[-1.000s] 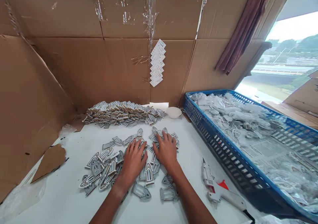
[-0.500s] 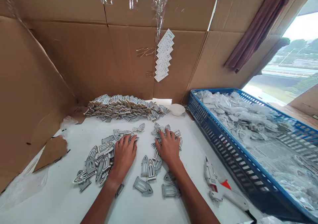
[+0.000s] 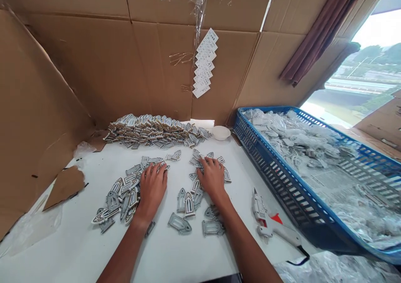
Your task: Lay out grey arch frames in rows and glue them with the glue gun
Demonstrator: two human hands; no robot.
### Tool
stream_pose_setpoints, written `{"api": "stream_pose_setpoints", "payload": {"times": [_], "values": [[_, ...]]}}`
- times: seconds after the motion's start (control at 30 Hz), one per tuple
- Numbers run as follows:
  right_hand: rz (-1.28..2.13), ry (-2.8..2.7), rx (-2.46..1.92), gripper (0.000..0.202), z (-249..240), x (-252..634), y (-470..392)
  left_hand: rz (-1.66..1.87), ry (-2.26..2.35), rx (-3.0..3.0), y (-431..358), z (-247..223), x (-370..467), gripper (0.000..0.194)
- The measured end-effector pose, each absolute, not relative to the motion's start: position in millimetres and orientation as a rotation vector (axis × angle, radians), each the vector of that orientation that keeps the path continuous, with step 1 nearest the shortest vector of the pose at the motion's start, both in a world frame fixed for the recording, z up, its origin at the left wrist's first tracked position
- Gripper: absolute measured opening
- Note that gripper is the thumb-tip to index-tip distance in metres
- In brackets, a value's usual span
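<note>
My left hand (image 3: pixel 153 189) lies palm down over the right edge of a loose heap of small arched window-shaped pieces (image 3: pixel 113 200), grey and white. Its fingers are stretched out, and whatever is beneath them is hidden. Across a gap, my right hand (image 3: pixel 212 178) rests with fingers spread on a second scatter of these pieces, some showing past the fingertips. Between the forearms lie a few more, among them an upright white-faced arched piece (image 3: pixel 189 204) and a grey arched piece (image 3: pixel 179 223) turned sideways.
A long stacked pile of arched pieces (image 3: pixel 150 131) lines the back, beside a white bowl (image 3: pixel 221 133). At right stand a glue gun (image 3: pixel 266 220) and a blue crate (image 3: pixel 282 187) of plastic-wrapped items. Cardboard walls (image 3: pixel 156 74) enclose the table; clear plastic (image 3: pixel 338 268) lies front right.
The camera view has tilted down slightly, bringing clear plastic and a dark edge into the bottom. Both hands stay over their heaps, with my left hand shifted slightly left.
</note>
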State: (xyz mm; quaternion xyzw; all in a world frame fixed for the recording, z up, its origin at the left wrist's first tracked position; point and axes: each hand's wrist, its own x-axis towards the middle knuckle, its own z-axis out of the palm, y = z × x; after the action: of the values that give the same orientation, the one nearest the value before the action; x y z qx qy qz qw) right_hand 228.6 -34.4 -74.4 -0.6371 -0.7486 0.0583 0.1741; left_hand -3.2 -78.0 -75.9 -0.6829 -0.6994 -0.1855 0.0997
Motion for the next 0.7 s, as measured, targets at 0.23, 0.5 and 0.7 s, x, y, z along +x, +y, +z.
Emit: {"api": "stream_pose_setpoints", "payload": {"times": [0.23, 0.5, 0.7], "values": [[0.223, -2.108, -1.839, 0.04, -69.2, 233.1, -29.6, -0.786, -1.889, -2.48, -134.0, -84.8, 33.4, 0.041], [0.348, -2.263, -1.44, 0.04, -49.1, 234.8, -65.9, -0.731, -1.832, -2.524, -194.5, -122.8, 54.6, 0.058], [0.417, -2.352, -1.525, 0.036, -62.1, 225.9, -78.6, -0.754, -1.93, -2.492, -172.4, -112.0, 38.3, 0.038]]}}
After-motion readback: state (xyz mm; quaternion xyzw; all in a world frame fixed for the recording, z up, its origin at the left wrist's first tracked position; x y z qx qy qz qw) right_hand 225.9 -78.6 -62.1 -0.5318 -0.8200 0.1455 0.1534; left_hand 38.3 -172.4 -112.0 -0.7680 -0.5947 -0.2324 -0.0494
